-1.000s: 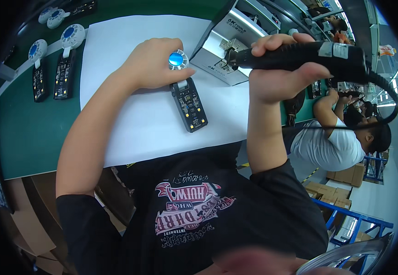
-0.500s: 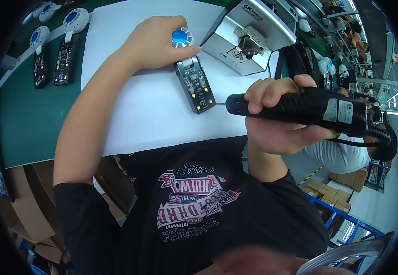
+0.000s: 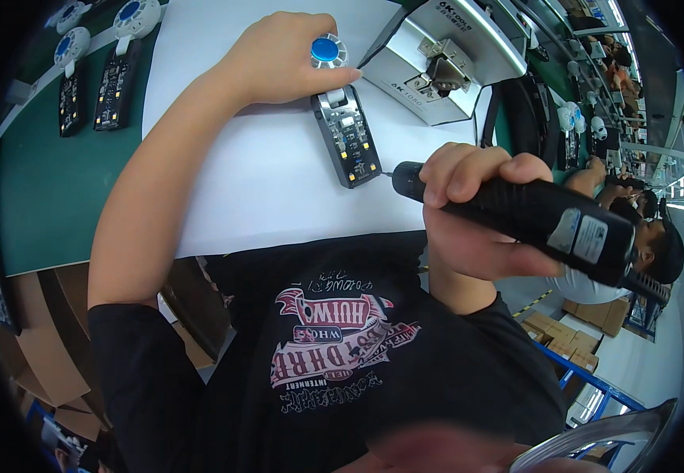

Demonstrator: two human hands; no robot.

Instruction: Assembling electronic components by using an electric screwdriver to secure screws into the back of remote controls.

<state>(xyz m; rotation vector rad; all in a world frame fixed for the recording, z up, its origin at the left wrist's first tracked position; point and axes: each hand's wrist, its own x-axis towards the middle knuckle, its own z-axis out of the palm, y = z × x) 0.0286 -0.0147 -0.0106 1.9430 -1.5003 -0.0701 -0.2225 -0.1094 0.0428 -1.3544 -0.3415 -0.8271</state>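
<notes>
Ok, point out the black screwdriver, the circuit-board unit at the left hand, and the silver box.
Black screwdriver [image 3: 527, 210], head view: middle of its body.
Circuit-board unit [image 3: 348, 135], head view: middle of its board.
Silver box [image 3: 399, 61], head view: bare part of its front panel.

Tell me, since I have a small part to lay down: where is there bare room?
Free: the white sheet between the left forearm, the held circuit-board device and the black shirt; also the green surface below the two similar devices, left of that forearm. Crowded: the sheet's right side, where the right hand, black tool and silver box cluster.
</notes>
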